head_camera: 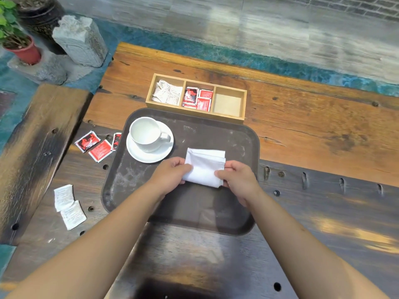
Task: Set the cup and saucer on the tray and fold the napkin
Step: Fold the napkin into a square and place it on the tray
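Head view: dark brown tray (pixel 237 134) sits on a worn wooden table (pixel 302 130), w/ a white cup (pixel 146 133) standing upright on a white saucer (pixel 151 155) in the tray's far-left corner, cup handle pointing right. White napkin (pixel 205 167), already folded into a small rectangle, is over the middle of the tray, just right of the saucer and not touching it. Left hand (pixel 170 175) pinches the napkin's left edge, thumb on top & fingers curled under; right hand (pixel 237 180) clamps the near-right corner the same way, so both hands are closed on the cloth. Can't tell if the napkin rests on the tray or is held a bit above it. Beyond the tray, touching its far rim, a 3-compartment wooden box (pixel 228 118): white sachets (pixel 167 92) in the left section, red sachets (pixel 197 98) in the middle, right one bare. Loose red packets (pixel 97 145) lie on the table left of the tray, one partly tucked under its rim; two white packets (pixel 68 205) lie nearer, well apart from the tray. Far left: a potted plant (pixel 19 42) & a grey stone block (pixel 79 39)
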Available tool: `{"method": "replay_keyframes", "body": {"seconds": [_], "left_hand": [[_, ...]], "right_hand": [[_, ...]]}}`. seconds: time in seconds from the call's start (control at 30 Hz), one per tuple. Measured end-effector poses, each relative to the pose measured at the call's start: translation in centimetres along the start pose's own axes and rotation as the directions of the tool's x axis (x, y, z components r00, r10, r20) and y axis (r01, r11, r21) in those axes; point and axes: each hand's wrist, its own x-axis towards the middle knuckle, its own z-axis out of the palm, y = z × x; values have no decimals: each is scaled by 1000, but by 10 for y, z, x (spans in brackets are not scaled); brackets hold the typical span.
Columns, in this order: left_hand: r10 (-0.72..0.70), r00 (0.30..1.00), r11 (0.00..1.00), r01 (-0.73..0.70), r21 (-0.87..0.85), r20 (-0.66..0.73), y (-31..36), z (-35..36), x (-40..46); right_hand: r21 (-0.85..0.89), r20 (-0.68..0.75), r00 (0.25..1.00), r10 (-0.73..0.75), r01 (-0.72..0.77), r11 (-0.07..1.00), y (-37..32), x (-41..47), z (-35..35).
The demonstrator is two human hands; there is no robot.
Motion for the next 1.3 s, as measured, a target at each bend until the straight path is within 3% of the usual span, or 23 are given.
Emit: {"method": "replay_keyframes", "body": {"seconds": [0.23,0.53,0.63,0.7,0.77,0.83,0.87,0.93,1.0,1.3], "left_hand": [[31,999,997,-28,72,-34,28,21,39],[54,996,915,-23,402,-65,27,45,75],[179,976,868,-100,487,-120,23,45,74],[444,884,744,-272,611,-146,20,43,70],[696,717,500,-457,736,-27,20,41,65],[773,604,278,-597,753,194,18,40,63],[749,597,215,-630,746,287,16,41,64],[637,669,189,-616,765,382,11,42,66],[546,745,219,-568,793,383,8,44,68],[404,837,292,-500,815,368,4,49,77]], "right_hand": [[-72,-117,987,-107,99,992,-19,33,-19],[-308,-191,973,-133,69,949,-6,68,-29],[-416,-220,951,-219,112,903,1,69,-29],[-520,-221,895,-387,227,823,4,64,-28],[-681,-118,804,-583,362,637,4,57,-27],[-793,96,747,-658,457,403,4,52,-26],[-816,200,749,-632,485,316,4,52,-26],[-837,312,790,-529,492,241,6,54,-25],[-853,314,830,-462,460,248,9,57,-25],[-869,314,857,-408,433,240,13,69,-27]]}}
